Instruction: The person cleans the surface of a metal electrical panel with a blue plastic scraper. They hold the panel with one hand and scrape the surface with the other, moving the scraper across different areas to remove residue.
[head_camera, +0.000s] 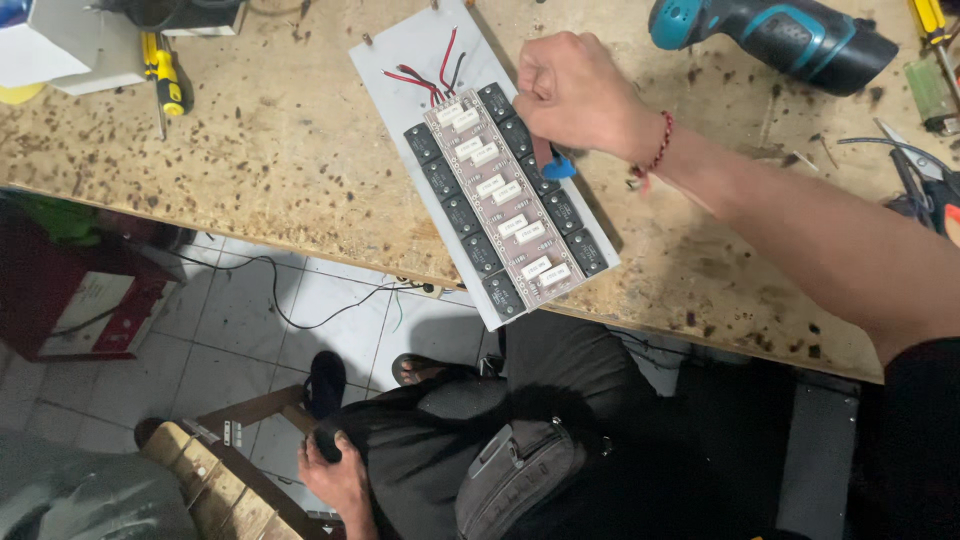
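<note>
Two hands: right hand (572, 92) fisted on circuit board (500, 190).

Small electronics workshop, scarred and stained wooden workbench (300, 150), teal cordless drill (775, 40), yellow-handled screwdrivers (165, 75), circuit board (505, 195) with black components on a grey metal plate (400, 60), loose cables (290, 310) across the tiled floor (230, 340)

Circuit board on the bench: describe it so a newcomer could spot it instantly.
On the speckled wooden workbench, a pale grey plate overhangs the near edge. The circuit board lies on it: a long brownish strip with white blocks down the middle, black square parts along both sides, and red and black wires at its far end.
</note>
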